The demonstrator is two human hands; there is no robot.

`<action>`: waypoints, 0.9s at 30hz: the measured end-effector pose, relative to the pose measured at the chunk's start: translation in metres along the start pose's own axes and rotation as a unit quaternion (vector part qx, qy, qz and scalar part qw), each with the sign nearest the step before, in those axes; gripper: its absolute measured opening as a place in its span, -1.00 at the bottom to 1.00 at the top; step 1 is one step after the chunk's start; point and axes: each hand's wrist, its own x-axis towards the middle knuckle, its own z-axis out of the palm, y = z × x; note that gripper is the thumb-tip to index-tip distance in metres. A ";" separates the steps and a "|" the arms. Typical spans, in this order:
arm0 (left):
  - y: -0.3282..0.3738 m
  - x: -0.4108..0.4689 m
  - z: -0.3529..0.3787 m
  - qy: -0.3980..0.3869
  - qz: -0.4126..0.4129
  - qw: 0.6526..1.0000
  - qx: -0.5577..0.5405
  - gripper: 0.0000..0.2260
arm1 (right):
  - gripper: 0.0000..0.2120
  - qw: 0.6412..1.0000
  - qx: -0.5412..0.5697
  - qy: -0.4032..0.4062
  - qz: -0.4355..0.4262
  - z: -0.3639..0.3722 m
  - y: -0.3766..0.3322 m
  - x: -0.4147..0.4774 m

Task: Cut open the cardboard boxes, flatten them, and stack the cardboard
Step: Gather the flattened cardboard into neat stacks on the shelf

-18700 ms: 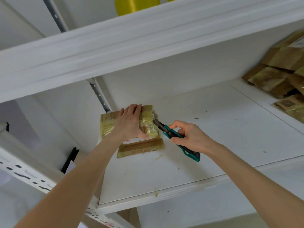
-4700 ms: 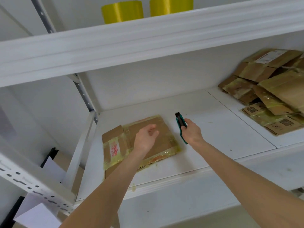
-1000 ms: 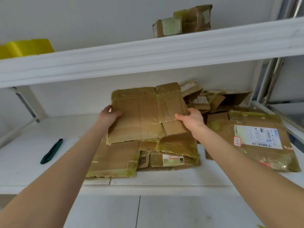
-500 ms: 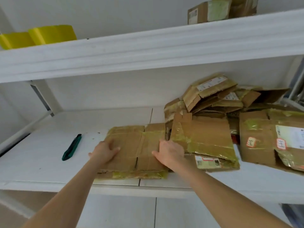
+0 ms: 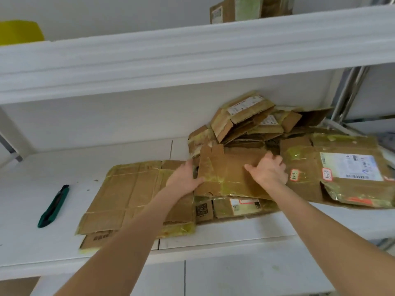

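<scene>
**Head view onto a white shelf (image 5: 32, 189).** Clock directions are read on the picture, with 12 at the top.

- **Held sheet:** Your left hand (image 5: 183, 178) and right hand (image 5: 269, 170) both hold one flattened cardboard sheet (image 5: 226, 174). It is brown with yellowed tape and sits just right of centre.
- **Left grip:** It pinches the sheet's 9 o'clock edge. The thumb lies on top near the lower corner, and the other fingers are out of sight.
- **Right grip:** It closes on the sheet's 2 o'clock corner. The thumb is spread across the upper face and the fingers curl over the far edge.
- **Beneath the sheet:** It lies over smaller labelled pieces (image 5: 235, 207) at its 6 o'clock side. Whether it rests on them or is lifted clear cannot be told.
- **Stack:** At the sheet's 8 o'clock, a stack of flat cardboard (image 5: 128, 195) lies on the shelf, and your left forearm crosses over it.
- **Knife:** At 9 o'clock of that stack, and apart from it, a green utility knife (image 5: 53, 207) lies on the shelf, untouched.
- **Rear pile:** At the sheet's 12 o'clock, a loose pile of opened boxes (image 5: 245, 120) sits against the back wall.
- **Carton:** At 3 o'clock, just beside your right hand, lies a large flattened carton (image 5: 346, 174). It bears a white shipping label and two small handwritten stickers.
- **Upper shelf (image 5: 192, 50):** Taped boxes (image 5: 235, 7) stand at 12 o'clock and a yellow object (image 5: 19, 32) at 10 o'clock.
</scene>
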 end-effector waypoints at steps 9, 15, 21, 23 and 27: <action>0.024 0.003 0.031 0.052 -0.046 0.997 -0.028 -0.39 | -0.41 0.906 0.367 -0.171 0.123 -0.009 0.041 0.006; 0.036 0.000 0.018 0.149 -0.095 0.967 -0.181 -0.38 | -0.63 0.879 0.442 -0.149 0.099 -0.042 0.050 0.019; 0.053 0.001 -0.012 0.160 -0.150 0.941 -0.258 -0.30 | -0.88 0.840 0.534 -0.096 0.026 -0.085 0.067 0.027; 0.060 0.000 -0.016 0.127 -0.128 0.958 -0.225 -0.33 | -0.87 0.834 0.544 -0.086 0.009 -0.094 0.068 0.028; 0.053 -0.015 -0.002 -0.041 -0.056 0.997 0.033 -0.36 | -0.92 0.830 0.556 -0.045 0.011 -0.102 0.072 0.027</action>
